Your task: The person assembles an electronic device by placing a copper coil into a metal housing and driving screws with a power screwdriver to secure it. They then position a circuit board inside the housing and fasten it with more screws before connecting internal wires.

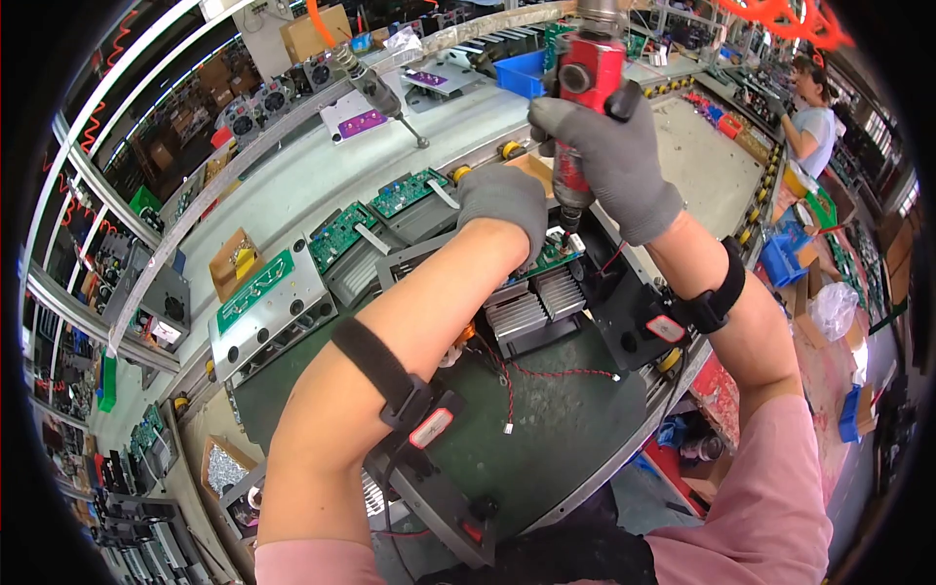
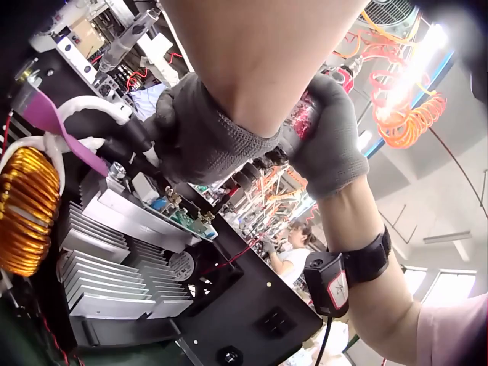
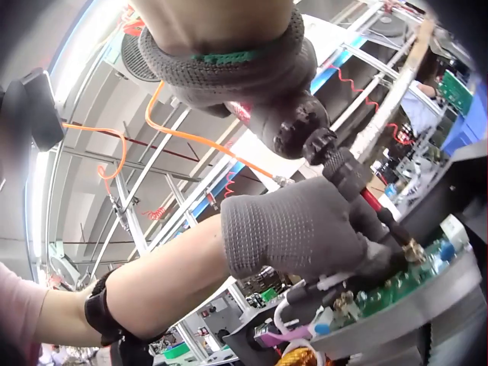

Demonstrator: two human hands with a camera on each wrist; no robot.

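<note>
My right hand (image 1: 619, 161), in a grey knit glove, grips a red power screwdriver (image 1: 590, 73) held upright, bit downward. In the right wrist view the driver's bit (image 3: 385, 217) reaches down to parts at the end of a green circuit board (image 3: 389, 297). My gloved left hand (image 3: 297, 229) is low beside the bit and over the board; its fingertips are partly hidden, and I cannot tell whether they pinch something. Finned heat sinks (image 1: 531, 312) lie beside the board in a black metal chassis (image 1: 624, 336). An orange wire coil (image 2: 29, 210) shows nearby.
Another screwdriver (image 1: 370, 83) hangs over the bench beyond. More green boards (image 1: 341, 234) in housings line the left side, with a cardboard box (image 1: 234, 263) of small parts. Red-black twisted wires (image 1: 556, 373) trail across the green work surface. A person (image 1: 809, 122) is at the right.
</note>
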